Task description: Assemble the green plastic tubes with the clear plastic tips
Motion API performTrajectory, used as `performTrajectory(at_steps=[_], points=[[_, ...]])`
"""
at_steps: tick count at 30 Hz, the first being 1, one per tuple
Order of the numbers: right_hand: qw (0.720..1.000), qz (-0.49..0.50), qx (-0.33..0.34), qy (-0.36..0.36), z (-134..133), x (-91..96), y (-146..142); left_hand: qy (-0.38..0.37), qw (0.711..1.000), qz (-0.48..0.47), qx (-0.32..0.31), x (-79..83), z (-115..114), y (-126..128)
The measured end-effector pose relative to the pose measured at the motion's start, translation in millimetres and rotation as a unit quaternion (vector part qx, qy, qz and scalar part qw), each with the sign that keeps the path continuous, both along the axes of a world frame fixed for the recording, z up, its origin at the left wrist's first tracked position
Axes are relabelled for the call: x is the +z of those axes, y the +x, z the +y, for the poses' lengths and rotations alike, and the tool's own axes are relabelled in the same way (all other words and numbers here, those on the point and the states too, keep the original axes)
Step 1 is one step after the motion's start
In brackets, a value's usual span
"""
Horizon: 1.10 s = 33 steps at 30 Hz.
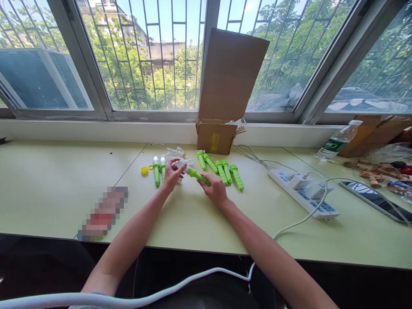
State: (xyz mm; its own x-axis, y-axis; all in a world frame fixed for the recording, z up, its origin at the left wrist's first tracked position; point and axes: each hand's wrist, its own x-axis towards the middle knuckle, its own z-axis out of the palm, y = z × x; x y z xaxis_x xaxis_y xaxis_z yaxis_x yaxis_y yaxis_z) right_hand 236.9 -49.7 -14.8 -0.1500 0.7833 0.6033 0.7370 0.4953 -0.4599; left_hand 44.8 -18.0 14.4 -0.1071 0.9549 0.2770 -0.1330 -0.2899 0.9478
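My right hand [216, 189] is closed round the lower end of a green plastic tube [197, 174] that lies tilted just above the pale green table [58, 184]. My left hand [173, 172] pinches the clear cap end of the same tube. Left of my hands lie two green tubes [159, 170] with white tops and a yellow ring cap [144, 171]. To the right, several more green tubes [222, 170] lie in a row. Clear plastic pieces [175, 151] lie behind my hands.
An open cardboard box [215, 136] stands at the windowsill. A white power strip [304, 193] with plugs and cables lies to the right, then a phone [375, 195], a water bottle [337, 140] and wooden bits [370, 171]. A blurred object [103, 213] lies near the front left edge.
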Motion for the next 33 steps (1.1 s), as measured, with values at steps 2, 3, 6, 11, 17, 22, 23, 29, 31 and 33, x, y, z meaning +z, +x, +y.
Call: performTrajectory(at_steps=[2, 3, 6, 11, 17, 22, 23, 29, 31, 33], points=[[1.000, -0.002, 0.009, -0.001, 0.5, -0.4, 0.1, -0.003, 1.000, -0.006, 0.006, -0.1, 0.3, -0.3], [1.000, -0.001, 0.012, -0.002, 0.9, -0.5, 0.4, -0.004, 1.000, -0.008, 0.008, -0.2, 0.4, -0.4], [1.000, 0.004, 0.025, 0.003, 2.9, -1.1, 1.9, -0.007, 1.000, -0.008, 0.007, -0.5, 0.1, -0.1], [0.998, 0.015, 0.051, 0.021, 6.8, -2.9, 4.6, -0.002, 1.000, -0.013, 0.002, -0.7, 0.4, -0.9], [0.999, 0.009, 0.032, 0.022, 3.9, -2.0, 3.5, 0.008, 1.000, -0.004, -0.005, -0.5, 1.1, -2.0], [1.000, -0.007, 0.018, 0.024, 0.4, -0.4, 2.8, 0.010, 1.000, 0.002, -0.009, 0.2, 2.7, -3.3], [0.999, -0.010, 0.020, 0.025, 0.3, -0.3, 2.7, 0.010, 1.000, 0.003, -0.008, 0.2, 3.0, -3.7], [0.999, 0.016, 0.043, -0.005, 1.2, 0.3, 2.5, 0.004, 1.000, 0.006, -0.007, -0.7, 3.2, -4.0], [0.998, 0.030, 0.046, -0.022, 1.2, 1.0, 2.8, 0.003, 1.000, 0.010, -0.007, -1.2, 3.0, -3.6], [0.997, 0.042, 0.048, -0.036, 1.1, 1.5, 3.0, 0.002, 1.000, 0.011, -0.007, -1.4, 2.9, -3.4]])
